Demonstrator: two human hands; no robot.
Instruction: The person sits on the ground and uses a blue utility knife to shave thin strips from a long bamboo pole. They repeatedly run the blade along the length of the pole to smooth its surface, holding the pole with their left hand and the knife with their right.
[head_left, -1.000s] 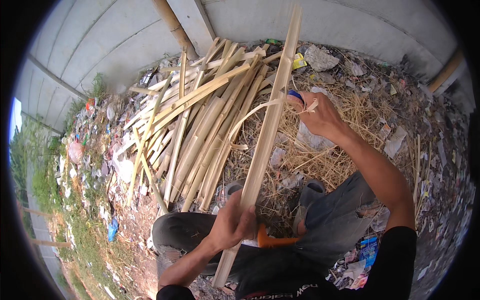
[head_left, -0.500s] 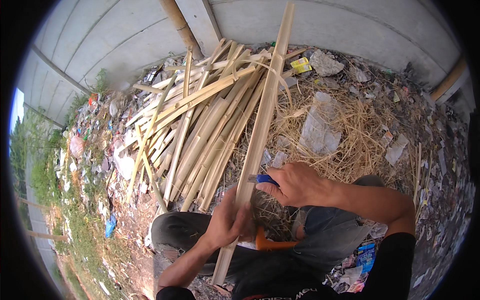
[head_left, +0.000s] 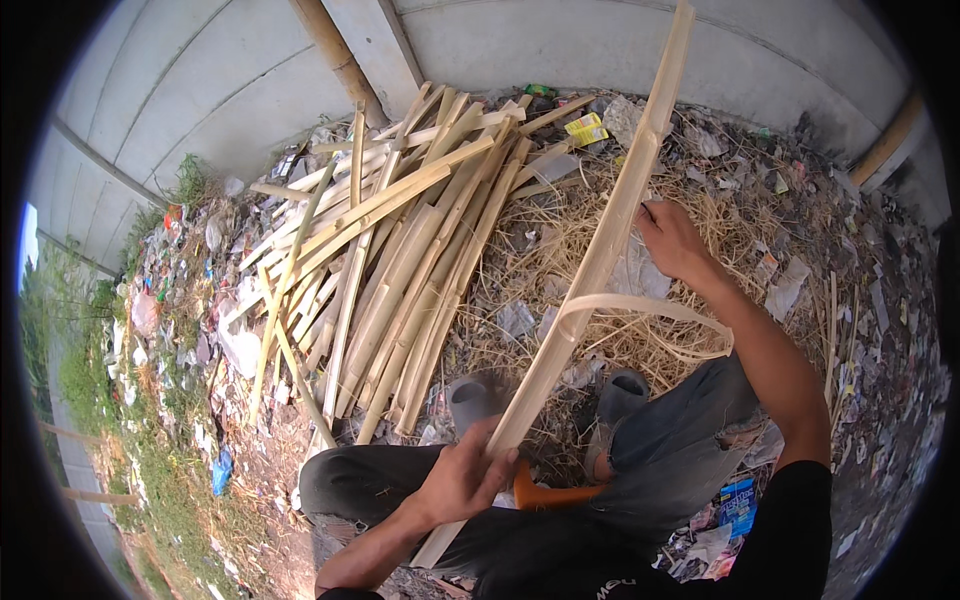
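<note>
A long split bamboo strip (head_left: 600,245) slants up from my lap toward the wall, its pale inner face showing. My left hand (head_left: 460,480) is closed around its lower part, above my thigh. Farther up, my right hand (head_left: 672,240) is closed at the strip's right edge. It grips a knife whose blue handle showed a moment ago; now the fingers mostly hide it, with only a dark bit visible. A thin bamboo shaving (head_left: 660,305) curls off the strip's middle to the right, over my knee.
Split bamboo pieces (head_left: 420,270) lie heaped to the left of the strip. Dry shavings (head_left: 720,245) and litter cover the ground on the right. A concrete wall (head_left: 540,50) and a bamboo pole (head_left: 340,60) stand behind. An orange piece (head_left: 555,494) sits between my legs.
My right hand has moved forward along the strip with the knife. A long curled shaving now stands off its middle. The strip's far end has swung right, and my left hand is slightly lower.
</note>
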